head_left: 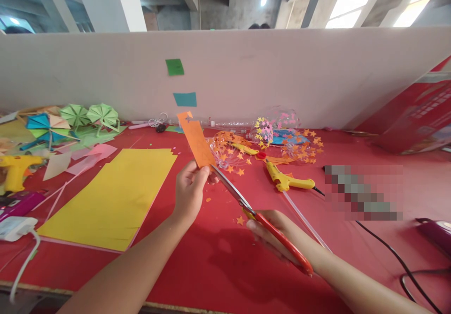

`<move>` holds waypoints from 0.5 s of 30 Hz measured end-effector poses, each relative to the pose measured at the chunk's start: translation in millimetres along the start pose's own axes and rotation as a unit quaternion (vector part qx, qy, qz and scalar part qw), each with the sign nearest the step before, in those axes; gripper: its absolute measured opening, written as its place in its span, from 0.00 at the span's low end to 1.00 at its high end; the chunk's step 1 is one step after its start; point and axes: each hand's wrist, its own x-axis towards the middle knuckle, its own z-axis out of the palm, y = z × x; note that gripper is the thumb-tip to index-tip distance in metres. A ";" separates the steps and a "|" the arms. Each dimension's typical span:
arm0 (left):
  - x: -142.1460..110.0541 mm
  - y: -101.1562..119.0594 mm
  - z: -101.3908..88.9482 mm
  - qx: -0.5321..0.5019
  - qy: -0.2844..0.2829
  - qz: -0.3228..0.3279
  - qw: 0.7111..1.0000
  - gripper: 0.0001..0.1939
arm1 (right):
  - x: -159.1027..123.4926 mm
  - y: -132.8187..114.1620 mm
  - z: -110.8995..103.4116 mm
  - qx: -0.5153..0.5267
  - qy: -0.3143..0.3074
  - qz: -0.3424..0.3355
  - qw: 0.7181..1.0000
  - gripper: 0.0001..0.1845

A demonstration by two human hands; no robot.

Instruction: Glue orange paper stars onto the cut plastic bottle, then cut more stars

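Note:
Between the thumb and fingers of my left hand (192,189) is a strip of orange paper (198,142), raised above the table with a jagged notch at its top end. My right hand (273,232) grips the red-handled scissors (282,243). Their blades meet the strip's lower edge close to my left fingertips; how far they are parted is hard to see. A small orange paper star (240,220) lies on the red table (211,267) below the blades. Behind the strip, clear plastic bottles covered with star cutouts (264,131) lie near the partition.
Yellow paper sheets (116,196) are stacked at left. Beyond them lie folded paper umbrellas (102,114) and another yellow glue gun (17,168). A yellow glue gun (287,178) with a cord rests right of centre. A pale partition (229,79) closes off the back.

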 end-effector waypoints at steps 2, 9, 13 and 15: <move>0.0 -0.1 -0.2 -0.001 0.001 -0.002 1.000 0.05 | 0.2 0.1 0.5 0.000 0.004 0.004 1.000 0.28; 0.3 -1.5 -1.5 -0.009 0.004 -0.003 1.000 0.05 | 2.0 0.7 -0.9 0.031 -0.009 -0.003 0.999 0.28; 0.5 -1.6 -1.8 -0.008 0.002 -0.001 1.000 0.06 | 1.6 0.5 -2.9 0.043 -0.024 -0.008 0.999 0.28; 0.1 -1.2 -1.5 -0.008 0.000 0.001 1.000 0.06 | 1.0 0.1 -3.9 0.041 -0.034 -0.006 0.999 0.29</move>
